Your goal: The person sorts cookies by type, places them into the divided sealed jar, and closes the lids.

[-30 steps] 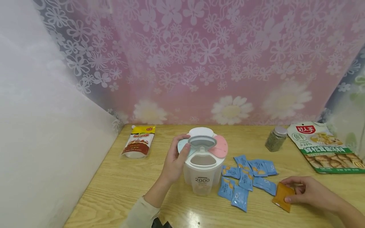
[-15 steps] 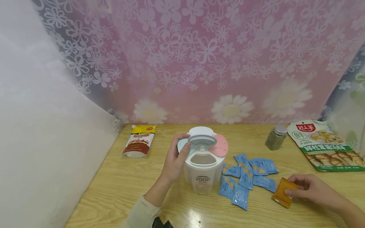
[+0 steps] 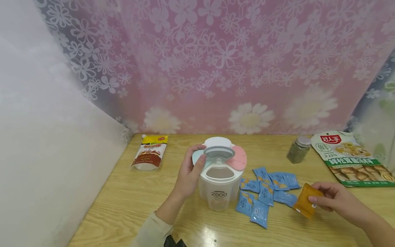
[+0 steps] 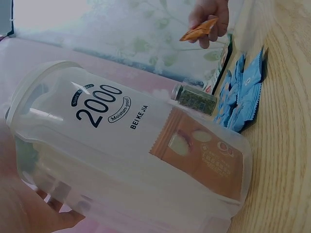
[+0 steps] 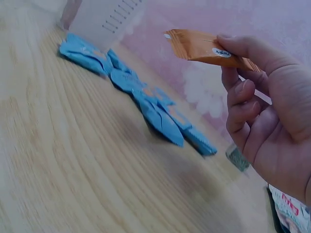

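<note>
My left hand (image 3: 188, 176) grips the rim of a clear storage container (image 3: 219, 197), thumb on the light blue lid. The container's front grey lid (image 3: 219, 153) stands up, leaving that compartment uncovered; the pink (image 3: 238, 158) and white lids are down. Through the container's wall in the left wrist view, an orange packet (image 4: 201, 158) shows at the bottom. My right hand (image 3: 340, 202) pinches another orange snack packet (image 5: 206, 48) between thumb and fingers, raised above the table. Several blue packets (image 3: 266, 193) lie between the container and this hand.
At the back right a glass jar of dried herbs (image 3: 298, 151) stands beside a large green and white mushroom bag (image 3: 355, 159). A yellow, white and brown pouch (image 3: 150, 153) lies at the back left. A white wall (image 3: 61, 137) borders the left side.
My right hand has lifted the orange packet off the table and tilted it more upright. The left hand and the container have stayed in place.
</note>
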Demonstrator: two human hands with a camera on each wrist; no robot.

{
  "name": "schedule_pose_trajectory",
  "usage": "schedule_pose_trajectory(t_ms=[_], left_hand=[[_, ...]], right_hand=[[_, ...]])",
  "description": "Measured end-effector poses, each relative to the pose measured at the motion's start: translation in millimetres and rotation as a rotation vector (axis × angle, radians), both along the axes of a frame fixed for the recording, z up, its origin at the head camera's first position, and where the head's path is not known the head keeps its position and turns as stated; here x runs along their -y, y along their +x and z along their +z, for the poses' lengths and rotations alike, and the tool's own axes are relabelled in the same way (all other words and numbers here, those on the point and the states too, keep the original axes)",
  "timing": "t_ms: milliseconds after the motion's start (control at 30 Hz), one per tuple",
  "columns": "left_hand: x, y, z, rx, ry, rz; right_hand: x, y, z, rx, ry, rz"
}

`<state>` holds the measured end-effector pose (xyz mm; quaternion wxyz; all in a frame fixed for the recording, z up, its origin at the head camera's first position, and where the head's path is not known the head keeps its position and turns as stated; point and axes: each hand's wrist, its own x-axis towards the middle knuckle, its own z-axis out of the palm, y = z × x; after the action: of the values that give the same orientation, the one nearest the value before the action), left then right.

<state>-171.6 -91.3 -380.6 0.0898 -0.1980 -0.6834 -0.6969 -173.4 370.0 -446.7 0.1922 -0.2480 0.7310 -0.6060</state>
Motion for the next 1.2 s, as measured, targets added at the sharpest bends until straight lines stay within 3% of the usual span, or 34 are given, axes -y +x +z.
schedule_pose_trajectory(t_ms=[100, 300, 433, 633, 933, 1200], left_hand=[[0.4, 0.0, 0.8, -0.002, -0.002, -0.006], [1.9, -0.2, -0.3, 0.008, 0.000, -0.008], [2.1, 0.5, -1.0, 0.003, -0.006, 0.003], [1.5, 0.7, -2.4, -0.003, -0.001, 0.007], [1.4, 0.9, -1.1, -0.003, -0.016, 0.016], [2.9, 1.0, 2.9, 0.031, -0.054, -0.003]], right_hand=[[8.9, 3.2, 6.8, -0.021, -0.033, -0.011], [30.0, 8.2, 23.9, -0.094, 0.039, -0.050], [41.2, 9.6, 35.2, -0.098, 0.023, -0.053], [56.9, 11.2, 43.6, -0.065, -0.092, -0.051], [91.3, 13.5, 57.5, -0.103, -0.301, -0.018], [125.0, 13.4, 82.1, -0.147, -0.213, -0.128]])
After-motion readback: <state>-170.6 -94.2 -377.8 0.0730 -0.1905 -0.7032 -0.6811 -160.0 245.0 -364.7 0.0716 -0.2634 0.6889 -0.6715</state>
